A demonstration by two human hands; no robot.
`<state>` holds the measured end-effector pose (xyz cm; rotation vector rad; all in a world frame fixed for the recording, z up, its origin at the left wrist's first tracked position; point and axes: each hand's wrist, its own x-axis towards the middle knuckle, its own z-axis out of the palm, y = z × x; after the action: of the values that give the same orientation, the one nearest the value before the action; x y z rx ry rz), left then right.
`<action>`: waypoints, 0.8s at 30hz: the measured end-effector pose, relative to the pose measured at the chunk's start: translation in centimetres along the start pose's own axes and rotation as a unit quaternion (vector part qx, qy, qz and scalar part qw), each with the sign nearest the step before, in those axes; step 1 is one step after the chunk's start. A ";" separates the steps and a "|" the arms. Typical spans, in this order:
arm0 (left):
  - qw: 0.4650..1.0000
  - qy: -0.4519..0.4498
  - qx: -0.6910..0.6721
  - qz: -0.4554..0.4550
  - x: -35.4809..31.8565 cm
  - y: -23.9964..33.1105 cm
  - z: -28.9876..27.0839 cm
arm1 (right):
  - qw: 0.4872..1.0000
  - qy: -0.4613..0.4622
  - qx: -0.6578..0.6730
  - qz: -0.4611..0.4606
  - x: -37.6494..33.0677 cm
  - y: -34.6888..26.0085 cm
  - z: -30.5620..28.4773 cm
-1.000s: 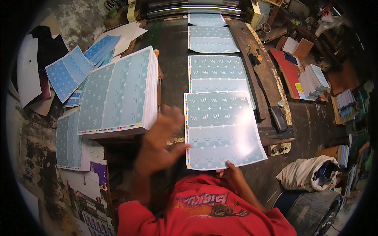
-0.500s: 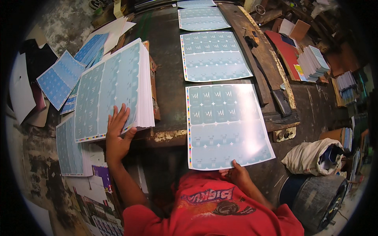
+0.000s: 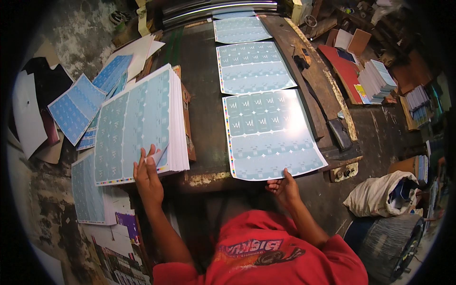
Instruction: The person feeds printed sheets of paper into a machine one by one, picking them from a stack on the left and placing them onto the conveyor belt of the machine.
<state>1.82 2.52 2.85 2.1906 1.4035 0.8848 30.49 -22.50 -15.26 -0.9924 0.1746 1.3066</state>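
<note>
A thick stack of printed blue-green sheets (image 3: 135, 118) lies on the left of the machine bed. At its near right corner my left hand (image 3: 149, 178) has its fingers closed on the top sheet's corner, which curls up. On the bed to the right, a glossy printed sheet (image 3: 266, 128) lies with its far edge at a second printed sheet (image 3: 256, 66). My right hand (image 3: 286, 190) pinches the near edge of the glossy sheet, thumb on top and fingers beneath. Farther back, a third sheet (image 3: 240, 29) lies in the same row, towards the rollers.
Metal rollers (image 3: 218, 9) cross the far end of the dark bed (image 3: 197, 95). Loose blue sheets (image 3: 76, 109) and a lower stack (image 3: 88, 190) sit at the left. To the right are a white cloth sack (image 3: 375, 194), a drum (image 3: 384, 242) and a bundle of cards (image 3: 377, 80).
My right hand has pushed the glossy sheet away from me, up to the second sheet. My left hand, earlier resting on the stack with fingers spread, now curls the top sheet's corner up.
</note>
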 end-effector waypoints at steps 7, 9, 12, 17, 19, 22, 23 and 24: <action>0.997 -0.032 0.074 0.014 -1.2 1.3 -0.5 | 0.999 -0.011 0.012 -0.029 4.1 -1.9 1.9; 0.996 -0.046 0.069 0.020 -1.2 1.6 -0.8 | 0.999 -0.016 0.019 -0.032 5.4 -2.4 2.0; 0.995 -0.054 0.069 0.037 -1.2 1.3 -0.7 | 0.998 -0.024 0.044 -0.034 7.3 -3.1 2.3; 0.998 -0.035 0.031 0.030 -1.4 1.3 -1.1 | 0.996 -0.019 0.078 -0.049 9.9 -4.0 3.8; 1.000 -0.024 0.009 0.017 -1.8 0.5 -1.3 | 0.995 -0.013 0.081 -0.057 10.9 -4.0 4.9; 0.996 0.025 -0.082 -0.012 -1.3 -0.5 -0.6 | 0.993 -0.019 0.097 -0.066 13.6 -4.2 4.6; 0.992 0.039 -0.115 -0.021 -1.0 -0.5 -0.4 | 0.992 -0.023 0.105 -0.068 14.8 -4.2 3.9; 0.976 0.060 -0.201 -0.061 -1.0 -0.4 -0.5 | 0.992 -0.012 0.098 -0.077 15.0 -4.0 4.0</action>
<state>0.87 1.76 2.67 1.7568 1.2635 1.1574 36.99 -8.59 -20.11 -0.8075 0.2010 1.1369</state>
